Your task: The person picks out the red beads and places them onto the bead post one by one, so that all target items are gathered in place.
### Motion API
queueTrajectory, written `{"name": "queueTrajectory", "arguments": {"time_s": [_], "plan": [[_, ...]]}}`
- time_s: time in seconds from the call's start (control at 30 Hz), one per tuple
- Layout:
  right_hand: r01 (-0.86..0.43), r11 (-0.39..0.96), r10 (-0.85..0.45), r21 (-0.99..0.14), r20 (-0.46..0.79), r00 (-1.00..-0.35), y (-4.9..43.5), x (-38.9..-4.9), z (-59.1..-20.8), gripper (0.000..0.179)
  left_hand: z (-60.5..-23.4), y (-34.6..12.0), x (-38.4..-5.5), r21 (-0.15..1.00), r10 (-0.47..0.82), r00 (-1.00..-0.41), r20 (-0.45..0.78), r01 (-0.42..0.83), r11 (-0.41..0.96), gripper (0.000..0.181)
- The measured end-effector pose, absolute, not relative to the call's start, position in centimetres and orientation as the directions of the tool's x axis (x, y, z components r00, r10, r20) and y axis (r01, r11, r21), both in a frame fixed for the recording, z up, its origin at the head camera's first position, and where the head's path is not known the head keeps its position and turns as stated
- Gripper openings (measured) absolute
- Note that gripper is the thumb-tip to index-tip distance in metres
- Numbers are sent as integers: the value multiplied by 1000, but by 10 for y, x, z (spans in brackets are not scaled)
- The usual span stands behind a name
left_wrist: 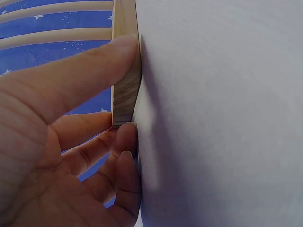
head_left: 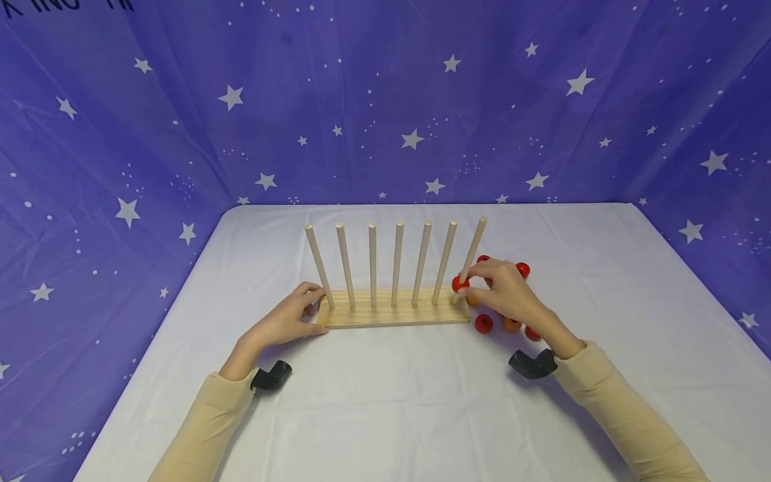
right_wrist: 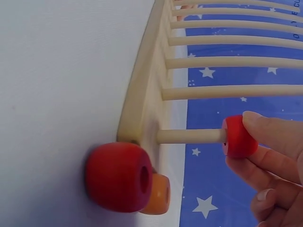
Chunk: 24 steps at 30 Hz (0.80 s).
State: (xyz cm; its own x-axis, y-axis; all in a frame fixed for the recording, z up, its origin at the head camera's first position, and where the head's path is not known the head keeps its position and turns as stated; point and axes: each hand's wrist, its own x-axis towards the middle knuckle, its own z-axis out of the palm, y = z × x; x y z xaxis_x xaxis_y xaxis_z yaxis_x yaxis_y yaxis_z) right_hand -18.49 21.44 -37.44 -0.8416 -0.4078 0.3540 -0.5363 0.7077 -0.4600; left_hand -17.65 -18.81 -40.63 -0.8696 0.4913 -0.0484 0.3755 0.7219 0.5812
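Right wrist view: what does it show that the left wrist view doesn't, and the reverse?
Only the right wrist: the right hand pinching a red bead threaded on the end peg, plus a loose red bead and an orange bead. Only the left wrist: the thumb of the left hand resting against the wooden base. Both: the base, pegs, white tablecloth, starry backdrop and, apparently, the left hand's fingers, tiny in the right wrist view.

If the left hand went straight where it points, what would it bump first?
The end of the wooden board, which the left hand holds. After that, probably the nearest stick, though depth is unclear.
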Motion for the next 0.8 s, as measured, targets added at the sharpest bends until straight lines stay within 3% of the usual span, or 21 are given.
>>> {"name": "queueTrajectory", "arguments": {"time_s": [0.8], "plan": [[-495,728,-441,-475,229,-868,209,-190,-393,13,-407,-188,-177,590,496,-868,-34,383,710,71]]}}
